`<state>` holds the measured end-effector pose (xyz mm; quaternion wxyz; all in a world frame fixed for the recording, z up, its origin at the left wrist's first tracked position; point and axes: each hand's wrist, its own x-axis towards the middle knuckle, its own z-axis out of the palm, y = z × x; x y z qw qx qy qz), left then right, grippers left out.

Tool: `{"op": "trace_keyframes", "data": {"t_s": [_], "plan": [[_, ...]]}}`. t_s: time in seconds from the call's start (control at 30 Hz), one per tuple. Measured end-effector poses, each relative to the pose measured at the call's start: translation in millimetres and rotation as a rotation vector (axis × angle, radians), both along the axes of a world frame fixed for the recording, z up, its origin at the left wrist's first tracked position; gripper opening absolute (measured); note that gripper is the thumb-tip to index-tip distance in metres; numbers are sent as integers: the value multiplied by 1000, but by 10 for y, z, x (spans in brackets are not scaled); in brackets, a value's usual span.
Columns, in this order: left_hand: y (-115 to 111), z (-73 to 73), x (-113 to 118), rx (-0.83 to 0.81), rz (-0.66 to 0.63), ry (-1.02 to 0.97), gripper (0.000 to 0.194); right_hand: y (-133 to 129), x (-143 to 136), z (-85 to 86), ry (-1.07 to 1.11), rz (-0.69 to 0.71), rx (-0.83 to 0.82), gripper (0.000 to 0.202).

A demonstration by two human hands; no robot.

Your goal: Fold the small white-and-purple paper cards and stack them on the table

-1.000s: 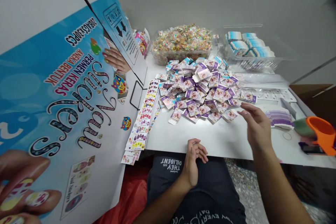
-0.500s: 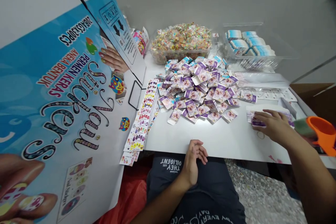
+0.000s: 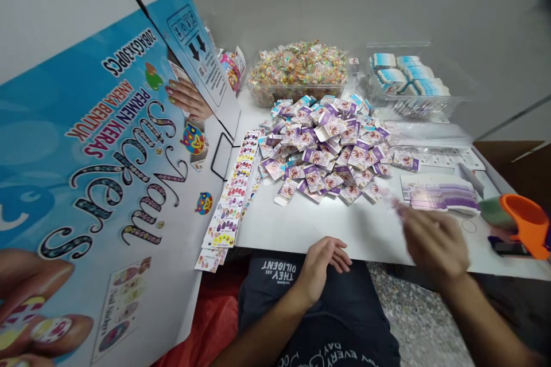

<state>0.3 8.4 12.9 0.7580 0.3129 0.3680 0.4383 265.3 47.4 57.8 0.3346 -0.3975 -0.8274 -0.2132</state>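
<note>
My right hand (image 3: pixel 434 243), smeared by motion, holds a blurred purple-and-white flat carton (image 3: pixel 395 202) at its fingertips, over the front right of the table. Behind it lies a fanned stack of flat purple cartons (image 3: pixel 443 195). My left hand (image 3: pixel 325 261) hovers at the table's front edge above my lap, fingers apart and curved, holding nothing. In the middle of the white table (image 3: pixel 275 229) rises a heap of small purple-and-white boxes (image 3: pixel 327 146). Left of the heap are long strips of nail stickers (image 3: pixel 235 195).
A large printed carton (image 3: pixel 107 155) stands at the left. At the back are a tub of wrapped candies (image 3: pixel 301 69) and a clear tray of blue-and-white cartons (image 3: pixel 413 77). An orange holder (image 3: pixel 525 221) and a rubber band (image 3: pixel 468 226) are at the right.
My right hand has left the stack of flat cartons and moved left and toward me with one carton. My left hand has shifted slightly right and down.
</note>
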Motion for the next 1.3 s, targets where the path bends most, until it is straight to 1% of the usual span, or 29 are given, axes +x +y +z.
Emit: {"op": "trace_keyframes", "data": {"t_s": [0.03,0.07,0.1,0.13,0.2,0.27,0.33,0.37,0.43,0.47,0.5,0.6,0.63,0.67,0.7,0.73,0.8,0.87,0.9,1.0,1.1,1.2,1.3], "plan": [[12,36,1,-36,-34,-70,63,-166,-242,-4,-6,135,-17,28],[23,72,-2,-75,-56,-147,65,-321,-463,-22,-38,241,-65,23],[31,105,-9,-111,-66,-217,66,-457,-654,-51,-75,316,-116,22],[37,132,-21,-141,-69,-271,65,-569,-807,-86,-106,365,-165,23],[43,160,-55,-181,-69,-323,62,-719,-998,-150,-94,388,-220,22],[40,147,-93,-184,-71,-326,59,-782,-1064,-176,-3,366,-253,27],[32,100,-118,-155,-103,-316,63,-781,-1061,-141,145,291,-326,38],[26,71,-124,-133,-127,-310,64,-760,-1052,-100,223,247,-393,43],[12,15,-123,-104,-184,-297,65,-688,-1038,10,339,192,-599,49],[5,-8,-118,-104,-220,-298,65,-640,-1036,71,358,207,-728,47],[-4,-26,-110,-109,-266,-303,66,-588,-1037,129,364,244,-854,41],[-45,-68,-69,-85,-435,-356,72,-442,-1058,251,393,390,-1163,13],[-63,-83,-50,-65,-458,-388,73,-406,-1068,268,422,432,-1238,9],[-83,-99,-30,-45,-452,-415,74,-377,-1079,274,456,465,-1292,10],[-102,-116,-12,-33,-418,-429,76,-356,-1090,272,487,487,-1325,12],[-118,-131,3,-34,-371,-422,78,-342,-1098,265,508,496,-1342,13],[-133,-144,16,-81,-288,-342,83,-328,-1103,250,526,478,-1342,15],[-120,-115,4,-165,-251,-233,85,-322,-1092,252,504,440,-1328,18],[-106,-82,-10,-202,-241,-201,84,-320,-1084,258,472,421,-1313,18],[-48,59,-51,-266,-195,-202,64,-318,-1069,273,297,357,-1213,16],[-8,174,-57,-317,-99,-210,50,-333,-1090,226,181,292,-1076,17],[-7,190,-26,-387,45,-192,44,-368,-1122,109,230,248,-962,24],[-36,136,2,-405,188,-111,42,-421,-1132,-27,351,229,-875,37]]}}
